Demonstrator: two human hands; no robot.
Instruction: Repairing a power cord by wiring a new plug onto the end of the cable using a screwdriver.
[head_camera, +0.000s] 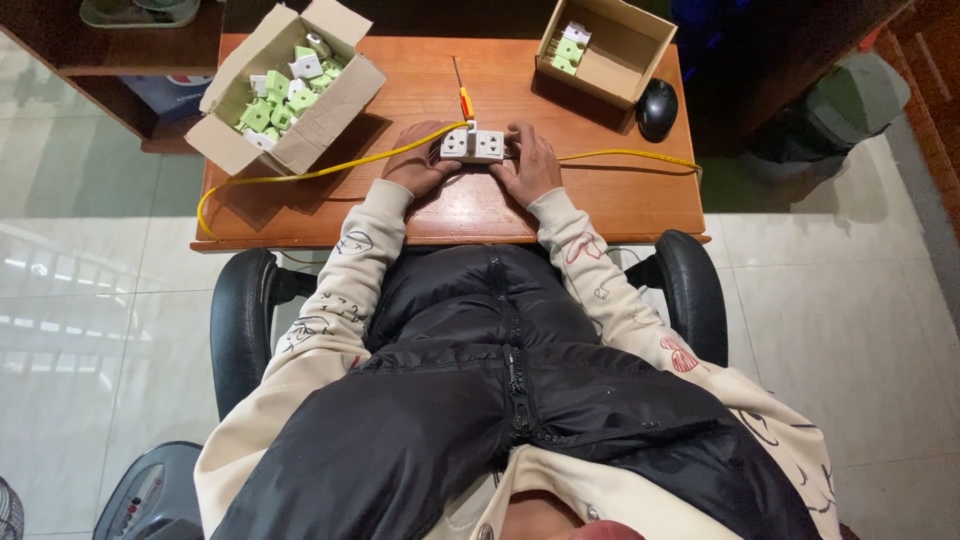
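A small white rectangular plastic socket block is sitting at the upper middle of the frame, on the orange-brown wooden desk, and both hands are working on it. The left hand is curling its fingers around the block's left end, gripping it. The right hand is pressing in from the right side, fingers bent against the block, holding it too. A thin yellow cable is running from the block out to the left and looping down over the desk's edge, while another stretch is trailing off to the right. Just above the block, a slim screwdriver with a red and yellow handle is lying on the desk, pointing away from the person.

At the upper left, an open brown cardboard box is sitting tilted, filled with a heap of white and pale green plastic parts. At the upper right, a second open cardboard box is holding only a few of the same parts in its left corner. A black computer mouse is resting just beside that box.
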